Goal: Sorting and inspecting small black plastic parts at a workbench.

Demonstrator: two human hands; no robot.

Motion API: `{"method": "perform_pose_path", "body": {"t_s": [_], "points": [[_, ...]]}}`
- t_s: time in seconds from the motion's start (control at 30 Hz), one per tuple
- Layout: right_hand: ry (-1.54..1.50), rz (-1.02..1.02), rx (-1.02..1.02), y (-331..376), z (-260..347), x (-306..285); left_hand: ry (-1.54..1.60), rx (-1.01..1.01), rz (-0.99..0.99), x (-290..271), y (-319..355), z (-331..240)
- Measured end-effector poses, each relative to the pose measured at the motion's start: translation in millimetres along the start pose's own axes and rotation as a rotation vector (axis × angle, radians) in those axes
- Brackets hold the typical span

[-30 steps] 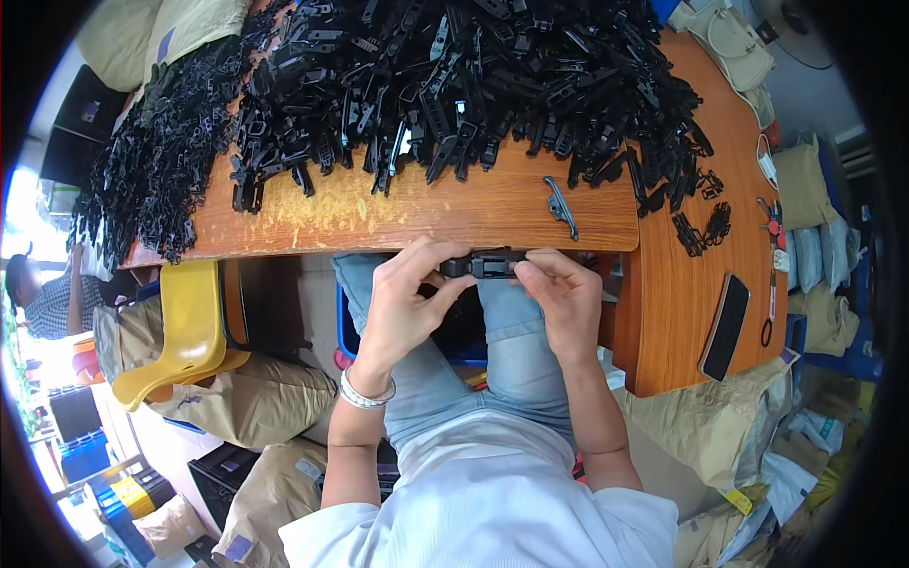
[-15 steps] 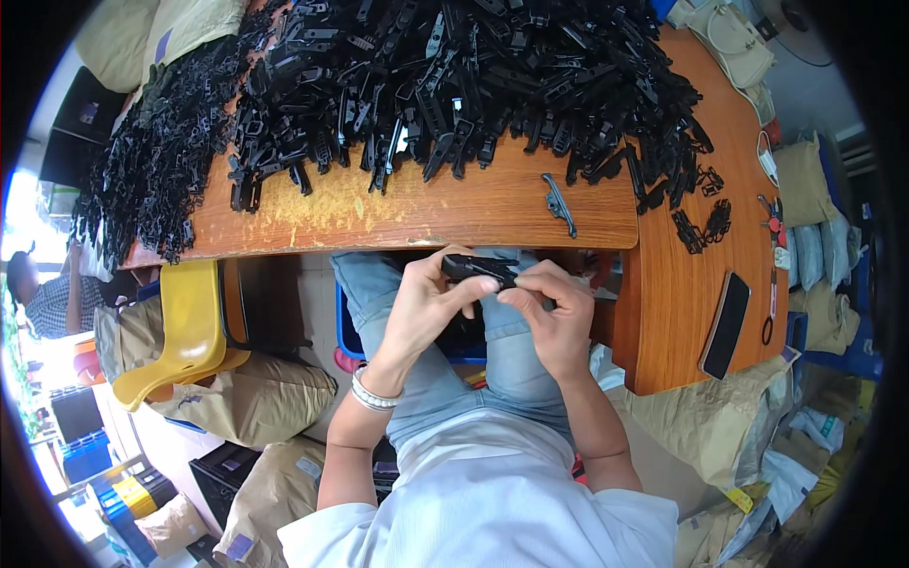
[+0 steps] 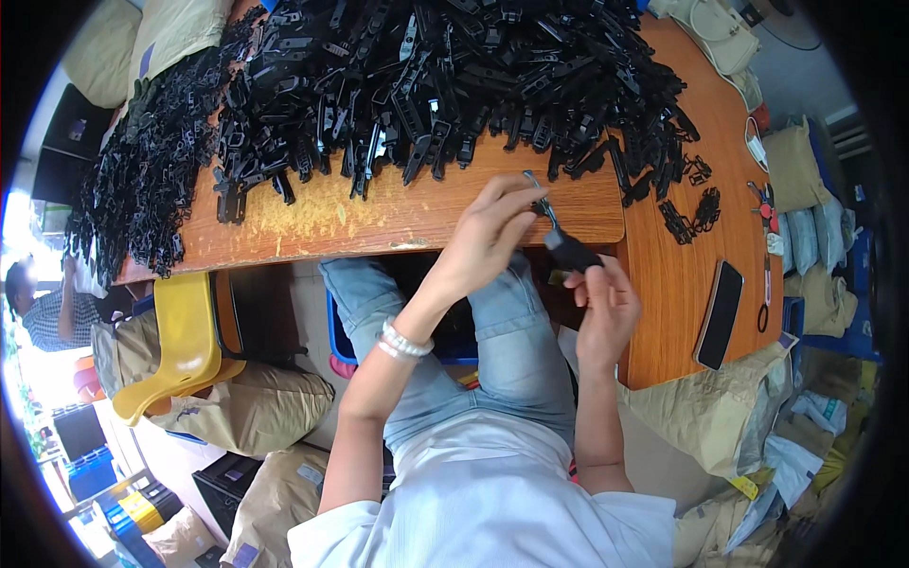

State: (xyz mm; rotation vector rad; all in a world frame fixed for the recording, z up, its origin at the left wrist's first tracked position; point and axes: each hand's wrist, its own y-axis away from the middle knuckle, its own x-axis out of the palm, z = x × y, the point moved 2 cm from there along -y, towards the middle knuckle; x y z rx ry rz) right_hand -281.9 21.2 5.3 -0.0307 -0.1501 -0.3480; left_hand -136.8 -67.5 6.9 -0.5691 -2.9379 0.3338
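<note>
Reaching forward, left hand pinches metal clip; right hand grips black part.

You wear a white short-sleeved shirt with a fine, faintly ribbed weave; its sleeves end above the elbow and leave both forearms bare. Below it you have light blue denim jeans, slightly faded over the thighs. A pale beaded bracelet (it looks like two or three strands of small whitish beads) circles the wrist of your left hand. Your right hand carries no ring, watch or band that can be made out, and neither hand is gloved.
</note>
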Motion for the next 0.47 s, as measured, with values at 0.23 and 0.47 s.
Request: {"method": "perform_pose_path", "body": {"t_s": [0.23,0.47], "points": [[-0.047,0.023,-0.012,-4,3,-17,-1.148,0.324,0.203,-1,-24,-5],[0.328,0.324,-0.253,-13,9,-4,-0.298,-0.654,0.182,-10,3,-23]]}}
